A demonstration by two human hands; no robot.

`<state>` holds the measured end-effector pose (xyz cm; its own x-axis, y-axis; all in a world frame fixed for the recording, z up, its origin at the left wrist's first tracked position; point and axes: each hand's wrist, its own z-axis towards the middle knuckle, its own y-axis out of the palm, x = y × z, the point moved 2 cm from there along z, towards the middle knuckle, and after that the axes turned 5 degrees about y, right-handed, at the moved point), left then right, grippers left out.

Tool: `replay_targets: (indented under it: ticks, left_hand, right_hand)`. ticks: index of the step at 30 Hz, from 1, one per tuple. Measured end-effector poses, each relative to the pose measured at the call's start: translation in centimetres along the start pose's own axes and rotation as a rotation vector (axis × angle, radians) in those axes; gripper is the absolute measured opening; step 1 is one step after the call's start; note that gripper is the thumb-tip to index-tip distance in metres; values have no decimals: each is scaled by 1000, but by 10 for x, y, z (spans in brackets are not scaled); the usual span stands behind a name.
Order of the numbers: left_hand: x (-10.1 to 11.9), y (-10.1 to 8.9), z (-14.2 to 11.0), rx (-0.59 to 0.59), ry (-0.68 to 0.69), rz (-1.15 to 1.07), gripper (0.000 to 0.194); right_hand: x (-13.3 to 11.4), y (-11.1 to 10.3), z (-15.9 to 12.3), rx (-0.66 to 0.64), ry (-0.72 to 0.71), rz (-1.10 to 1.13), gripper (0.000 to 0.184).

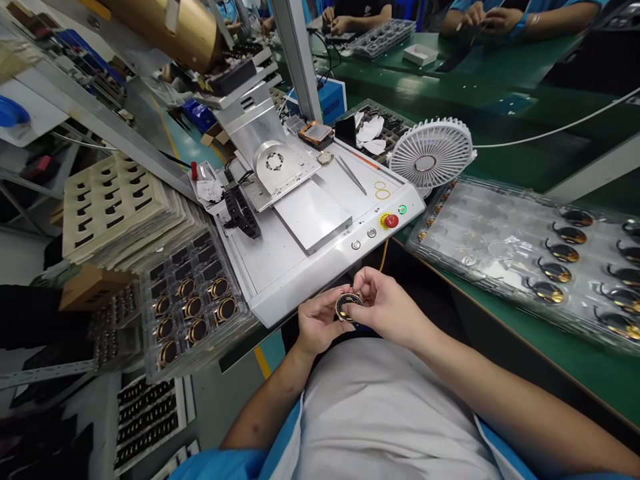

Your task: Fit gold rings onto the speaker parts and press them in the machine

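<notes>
Close to my body, in front of the machine's edge, both hands meet around a round watch case [349, 306] with a dark inside and a gold-coloured rim. My left hand [320, 321] grips its left side between thumb and fingers. From the right, my right hand [387, 303] is closed at the case, its thumb pressed on the dark inside and its fingers at the upper rim. Whether the right fingers also pinch a small part cannot be made out. Left of the machine, a clear tray [210, 327] holds several similar gold-rimmed cases.
Ahead stands a white machine [295, 287] with a metal fixture [275, 163], red stop button [391, 221], tweezers [351, 175] and yellow rings [383, 194]. A white fan [430, 157] and trays of round dark parts [500, 267] are right. Stacked trays [115, 220] stand left. Co-workers' hands [493, 19] are across.
</notes>
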<state>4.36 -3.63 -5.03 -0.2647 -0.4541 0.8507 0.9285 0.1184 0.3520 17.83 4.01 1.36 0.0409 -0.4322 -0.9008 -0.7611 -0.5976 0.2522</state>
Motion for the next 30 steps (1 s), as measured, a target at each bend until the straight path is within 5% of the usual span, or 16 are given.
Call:
replay_targets:
  ticks: [9,16,24,30]
  left_hand:
    - [-7,-8,-6,111,-63,93,59]
    - [-6,-5,-6,128,8,63,56]
    - [-1,-8,-3,69,27,182,55]
    - [3,-16,4,280,-115,27,46]
  right_hand:
    - [4,0,5,-54,28,115,38]
    - [11,-9,5,-70,191,-69,47]
    - [29,0,7,-86,172,111,60]
    - [2,-10,47,-101,97,-133,57]
